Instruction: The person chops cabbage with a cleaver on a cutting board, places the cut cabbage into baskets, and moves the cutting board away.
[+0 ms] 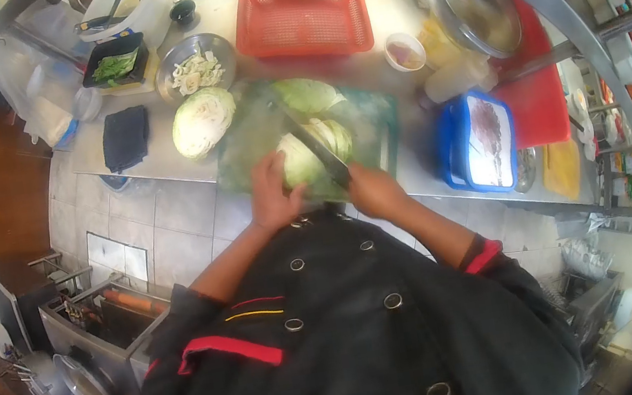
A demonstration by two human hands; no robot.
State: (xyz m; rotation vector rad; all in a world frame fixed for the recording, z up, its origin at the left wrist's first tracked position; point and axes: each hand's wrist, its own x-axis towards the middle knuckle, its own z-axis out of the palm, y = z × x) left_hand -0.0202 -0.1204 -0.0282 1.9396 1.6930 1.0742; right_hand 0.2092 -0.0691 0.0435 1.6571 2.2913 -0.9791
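My right hand (374,191) is closed around the handle of a large kitchen knife (309,139). Its blade lies across a piece of cabbage (302,163), where several cut slices show on the right side. With bent fingers, my left hand (274,196) grips the near left side of that piece. Beneath is a green cutting board (382,117). Another cabbage piece (308,94) rests behind the knife on the board. A cabbage half (203,123), cut face up, sits at the board's left edge. Chopped cabbage (198,74) fills part of a steel bowl (167,82) beyond it.
A red perforated basket (307,50) stands at the back. To the right are a blue container (452,144), a small white cup (405,52) and a large steel bowl (506,43). A dark folded cloth (126,138) and a black tray of greens (94,74) lie left.
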